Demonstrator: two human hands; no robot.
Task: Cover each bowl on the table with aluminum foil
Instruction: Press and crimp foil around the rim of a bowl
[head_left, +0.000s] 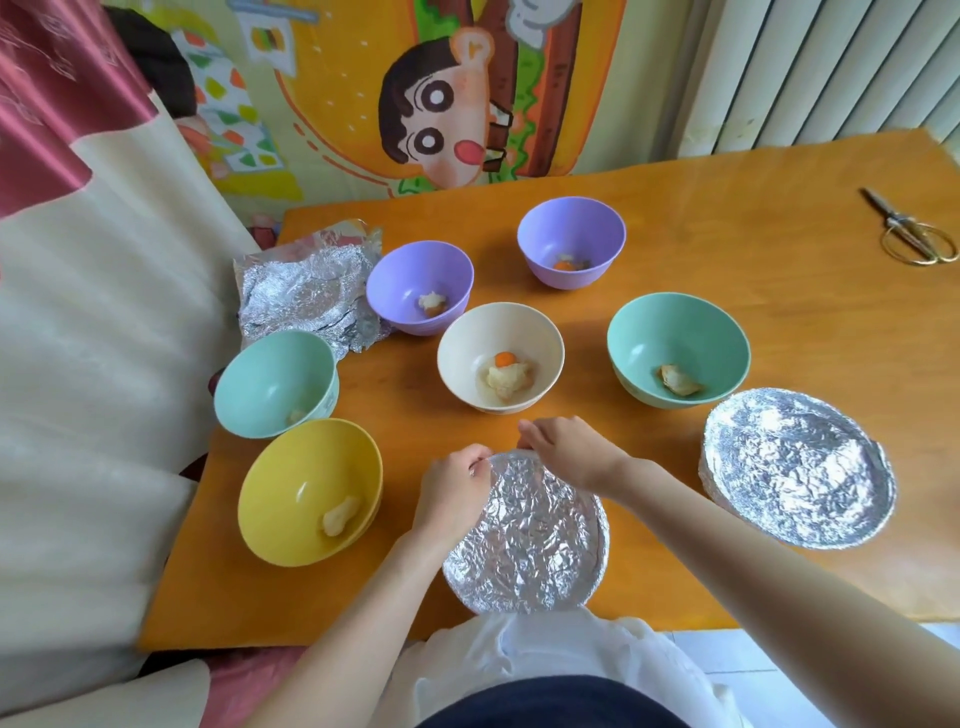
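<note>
A foil-covered bowl (524, 535) stands at the table's near edge. My left hand (452, 493) pinches the foil at its far left rim, and my right hand (566, 452) pinches the foil at its far rim. A second foil-covered bowl (795, 467) sits to the right. Several bowls stand uncovered with bits of food: a yellow bowl (311, 488), a green bowl (278, 384), a cream bowl (500, 356), another green bowl (678, 348), and two purple bowls (421, 286) (571, 239). Crumpled foil sheets (306, 291) lie at the far left.
The orange table (753, 249) has scissors (909, 231) at its far right. A curtain and cream cloth (104, 312) hang along the left edge. A cartoon wall hanging and a radiator stand behind the table.
</note>
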